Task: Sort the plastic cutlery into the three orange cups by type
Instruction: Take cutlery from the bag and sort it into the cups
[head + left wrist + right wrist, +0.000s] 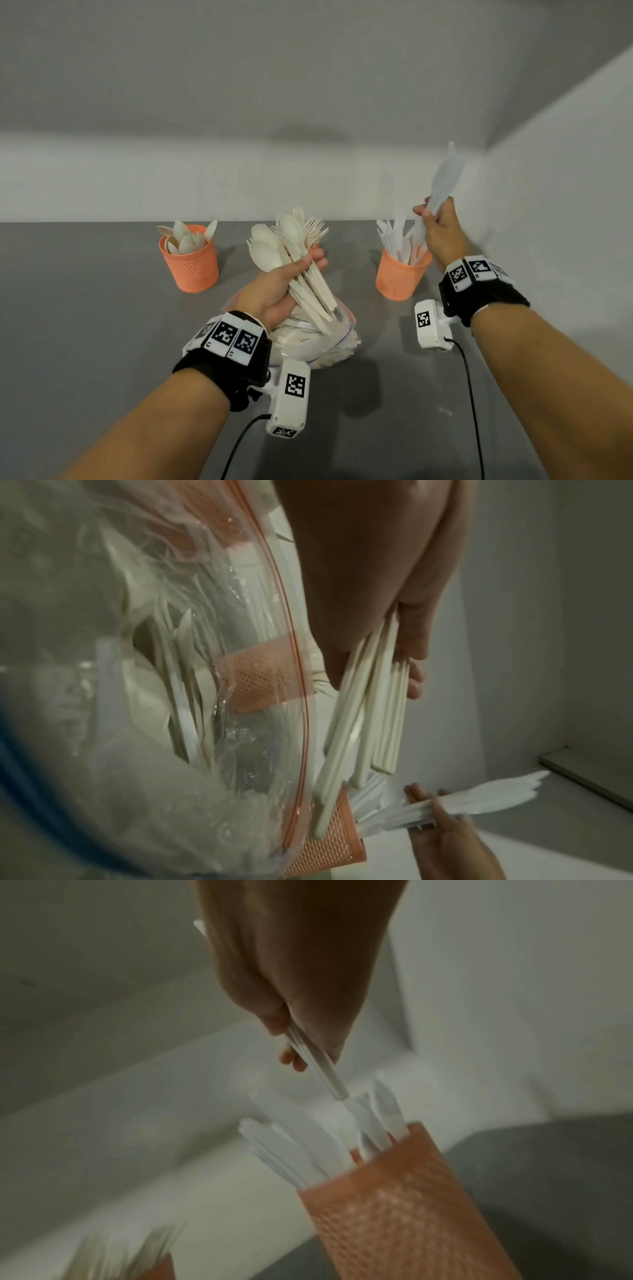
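Grey table; clear zip bag of cutlery lies just below the left hand, whose fingers are curled round a mixed bunch of spoons and forks, heads fanning up past the fingertips, handles pointing down toward the bag. Three orange cups: spoon cup well left of those fingers, knife cup just below and left of the right hand, third cup behind the bunch, mostly hidden. Right fingers clench a bundle of white knives, blades up, handle ends just above the knife cup.
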Available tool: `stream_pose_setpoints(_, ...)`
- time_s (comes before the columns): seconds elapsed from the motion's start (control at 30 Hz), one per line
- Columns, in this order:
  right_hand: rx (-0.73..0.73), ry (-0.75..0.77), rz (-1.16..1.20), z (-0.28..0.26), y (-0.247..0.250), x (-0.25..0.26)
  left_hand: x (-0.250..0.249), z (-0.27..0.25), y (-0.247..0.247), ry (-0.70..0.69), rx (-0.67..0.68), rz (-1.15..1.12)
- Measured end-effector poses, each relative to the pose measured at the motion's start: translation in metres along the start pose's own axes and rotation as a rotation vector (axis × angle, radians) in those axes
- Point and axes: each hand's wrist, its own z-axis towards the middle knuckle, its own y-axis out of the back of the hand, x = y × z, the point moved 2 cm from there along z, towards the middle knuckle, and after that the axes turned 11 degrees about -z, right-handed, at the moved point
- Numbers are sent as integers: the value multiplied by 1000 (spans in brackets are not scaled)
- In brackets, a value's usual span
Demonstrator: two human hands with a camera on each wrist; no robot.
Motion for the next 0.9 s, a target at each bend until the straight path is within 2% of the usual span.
stream_pose_setpoints(0.1, 80, -188, -56, 5, -12, -26, 1, 1, 3, 1, 25, 40)
stream_pose_setpoints(0.2, 78, -182, -171, 5, -14, -28, 1, -1, 4, -44, -3, 85)
stream_pose_setpoints(0.27, 21, -88, -197, 4, -11, -14, 2, -1, 4, -36, 2, 97)
stream_pose_setpoints(0.37, -180, 201, -260, -9, -8, 22, 2, 0, 3, -3, -16, 70)
stream_pose_setpoints(0.43, -207, 356, -193, -29, -15, 49, 2, 2, 2, 10, -22, 19)
stream_pose_setpoints(0.47, -132, 395, -139, -42, -23, 60, 3, 4, 1, 18, -20, -10)
stream_pose_setpoints(0.53, 154, 395, -77, -71, -44, 78, 4, 7, 0, 16, -23, -33)
stream_pose_setpoints(0.6, 404, 379, -120, -95, -68, 84, 6, 8, -2, 14, -34, -30)
stream_pose_setpoints(0.63, 452, 394, -189, -103, -78, 82, 6, 6, -5, 16, -20, -29)
stream_pose_setpoints(0.73, 436, 414, -345, -109, -94, 76, 4, -1, -13, 29, 41, -64)
stream_pose_setpoints(0.9, 449, 428, -395, -110, -99, 80, -1, -6, -7, 13, 71, -98)
